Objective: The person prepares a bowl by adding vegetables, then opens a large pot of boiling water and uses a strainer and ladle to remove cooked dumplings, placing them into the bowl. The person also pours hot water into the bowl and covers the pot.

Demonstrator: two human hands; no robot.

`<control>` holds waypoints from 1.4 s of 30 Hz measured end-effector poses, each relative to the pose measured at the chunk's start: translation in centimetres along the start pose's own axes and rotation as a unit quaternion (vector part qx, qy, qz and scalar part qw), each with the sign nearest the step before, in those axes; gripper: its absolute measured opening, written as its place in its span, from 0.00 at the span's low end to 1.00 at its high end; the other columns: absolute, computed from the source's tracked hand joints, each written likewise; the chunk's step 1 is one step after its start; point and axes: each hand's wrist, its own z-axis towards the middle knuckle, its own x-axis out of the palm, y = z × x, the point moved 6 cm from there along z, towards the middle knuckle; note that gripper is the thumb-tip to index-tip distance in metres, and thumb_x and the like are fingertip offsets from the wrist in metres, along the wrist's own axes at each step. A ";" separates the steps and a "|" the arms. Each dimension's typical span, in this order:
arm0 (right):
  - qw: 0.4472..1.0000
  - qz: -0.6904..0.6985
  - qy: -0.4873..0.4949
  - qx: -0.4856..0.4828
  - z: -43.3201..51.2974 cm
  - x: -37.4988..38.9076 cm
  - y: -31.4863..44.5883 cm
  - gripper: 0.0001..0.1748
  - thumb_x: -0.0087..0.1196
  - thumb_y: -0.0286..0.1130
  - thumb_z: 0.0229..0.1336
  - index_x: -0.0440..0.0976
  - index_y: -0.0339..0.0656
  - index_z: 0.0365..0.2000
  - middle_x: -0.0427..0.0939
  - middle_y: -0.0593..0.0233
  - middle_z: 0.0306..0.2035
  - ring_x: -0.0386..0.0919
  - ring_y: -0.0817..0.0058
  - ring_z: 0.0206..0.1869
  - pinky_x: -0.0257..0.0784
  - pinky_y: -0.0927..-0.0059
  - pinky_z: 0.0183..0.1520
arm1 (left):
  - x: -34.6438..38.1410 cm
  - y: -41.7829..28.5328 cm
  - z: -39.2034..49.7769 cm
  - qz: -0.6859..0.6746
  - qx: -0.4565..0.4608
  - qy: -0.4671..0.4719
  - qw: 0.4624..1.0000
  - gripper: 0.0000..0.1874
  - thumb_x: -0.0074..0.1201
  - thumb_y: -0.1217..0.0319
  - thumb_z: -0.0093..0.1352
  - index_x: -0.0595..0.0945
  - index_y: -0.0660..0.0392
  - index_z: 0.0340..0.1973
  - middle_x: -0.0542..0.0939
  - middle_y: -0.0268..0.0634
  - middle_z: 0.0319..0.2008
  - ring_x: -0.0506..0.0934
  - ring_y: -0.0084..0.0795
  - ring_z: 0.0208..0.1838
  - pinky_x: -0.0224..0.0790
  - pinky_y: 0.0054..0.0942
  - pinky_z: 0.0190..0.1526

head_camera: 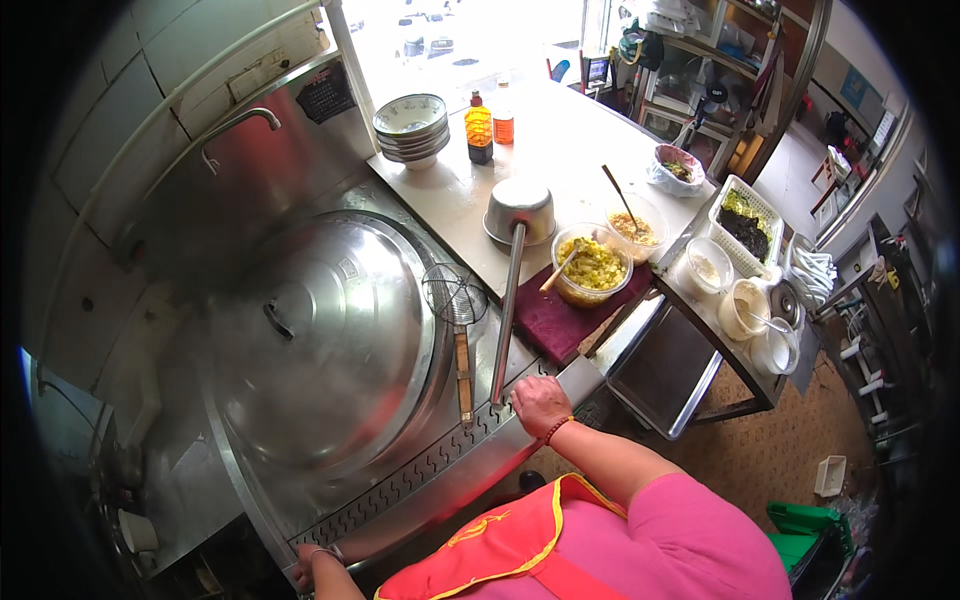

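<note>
My right hand (540, 405) rests with curled fingers on the steel front ledge (450, 480) of a cooking range, close to the handle end of a long-handled metal dipper. That dipper (523, 196) lies bowl-down on the white counter. Beside its handle is a wire skimmer (454, 294) with a wooden handle. At the range's lower left corner, my left hand (304, 566) touches the edge; its fingers are partly hidden. Between my hands and the wall, a large domed metal lid (337, 300) covers a big steaming pot. Neither hand visibly lifts anything.
The white counter (585, 142) holds stacked bowls (412, 124), two bottles (478, 127) and a tub of chopped yellow-green food (592, 274). A faucet (247, 116) juts from the back left. To the right stand a white basket (750, 217), several tubs and a dark tray (667, 367).
</note>
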 end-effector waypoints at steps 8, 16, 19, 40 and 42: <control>1.000 -0.007 -0.011 -0.011 0.1 -0.2 0.3 0.10 0.54 0.37 0.60 0.74 0.42 0.26 0.77 0.59 0.28 0.77 0.59 0.36 0.69 0.58 0.48 | 0.5 0.2 0.6 -0.024 -0.007 0.041 0.999 0.32 0.55 0.51 0.59 0.72 0.62 0.50 0.68 0.55 0.56 0.72 0.56 0.61 0.67 0.53 0.59; 1.000 -0.009 -0.012 -0.010 0.2 -0.2 0.2 0.10 0.53 0.37 0.59 0.73 0.42 0.26 0.77 0.58 0.28 0.77 0.59 0.36 0.69 0.59 0.47 | 1.1 0.3 1.1 -0.025 -0.016 0.061 0.998 0.35 0.55 0.48 0.61 0.71 0.64 0.54 0.65 0.57 0.61 0.70 0.56 0.64 0.66 0.52 0.62; 1.000 -0.005 -0.013 -0.004 0.1 -0.2 0.2 0.09 0.54 0.36 0.58 0.73 0.42 0.27 0.76 0.58 0.28 0.77 0.58 0.36 0.69 0.58 0.47 | 0.6 0.1 0.8 -0.002 -0.009 0.050 0.999 0.36 0.55 0.48 0.62 0.70 0.64 0.54 0.65 0.57 0.61 0.70 0.57 0.64 0.66 0.53 0.62; 1.000 0.014 -0.011 -0.003 0.1 -0.3 0.0 0.05 0.54 0.32 0.54 0.72 0.42 0.27 0.76 0.59 0.29 0.77 0.59 0.38 0.68 0.58 0.47 | 1.5 0.4 0.9 -0.029 -0.011 0.088 0.996 0.33 0.53 0.49 0.62 0.70 0.61 0.53 0.64 0.55 0.60 0.70 0.58 0.64 0.67 0.55 0.60; 1.000 0.011 -0.011 -0.003 0.1 -0.2 0.0 0.06 0.54 0.33 0.55 0.72 0.42 0.27 0.76 0.59 0.28 0.77 0.59 0.37 0.69 0.58 0.47 | 1.0 0.3 0.4 -0.027 -0.007 0.089 0.996 0.33 0.53 0.49 0.62 0.70 0.61 0.53 0.65 0.55 0.60 0.70 0.58 0.64 0.67 0.54 0.60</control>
